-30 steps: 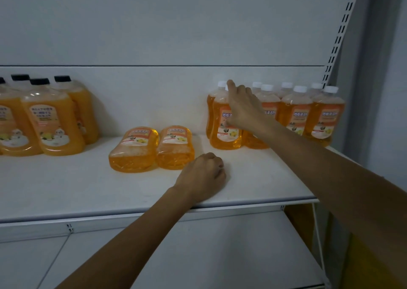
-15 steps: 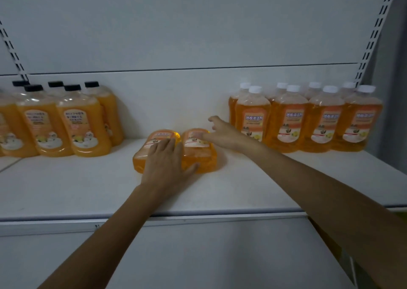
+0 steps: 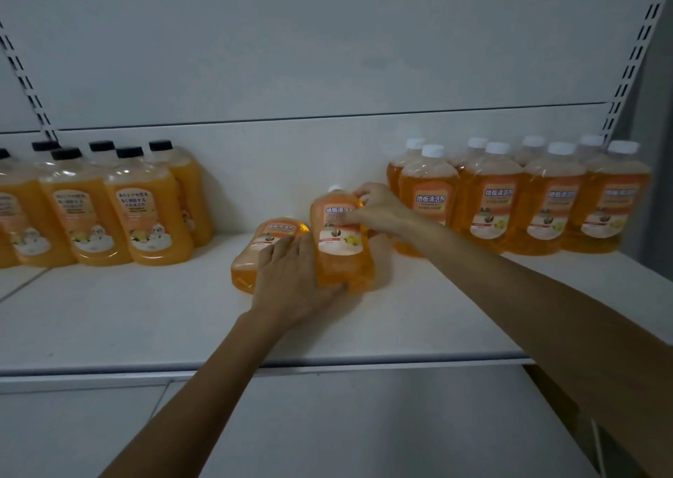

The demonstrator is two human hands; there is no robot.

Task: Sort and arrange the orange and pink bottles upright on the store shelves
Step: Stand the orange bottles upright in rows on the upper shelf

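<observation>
Two white-capped orange bottles are in the middle of the white shelf (image 3: 145, 313). One orange bottle (image 3: 251, 259) lies on its side. To its right, the other orange bottle (image 3: 340, 244) is tipped up with its cap toward the back wall, and my right hand (image 3: 375, 208) grips its upper part. My left hand (image 3: 291, 281) is spread with straight fingers on the lying bottle, and its thumb reaches under the base of the tipped bottle.
Several white-capped orange bottles (image 3: 495, 200) stand upright in rows at the right. A group of black-capped orange bottles (image 3: 145, 215) stands at the left. A slotted upright (image 3: 630, 58) runs up the back right. A lower shelf (image 3: 364, 423) lies below.
My right hand left the upright row, reached the right-hand lying bottle and tipped it up. My left hand moved from the shelf front onto the two lying bottles.
</observation>
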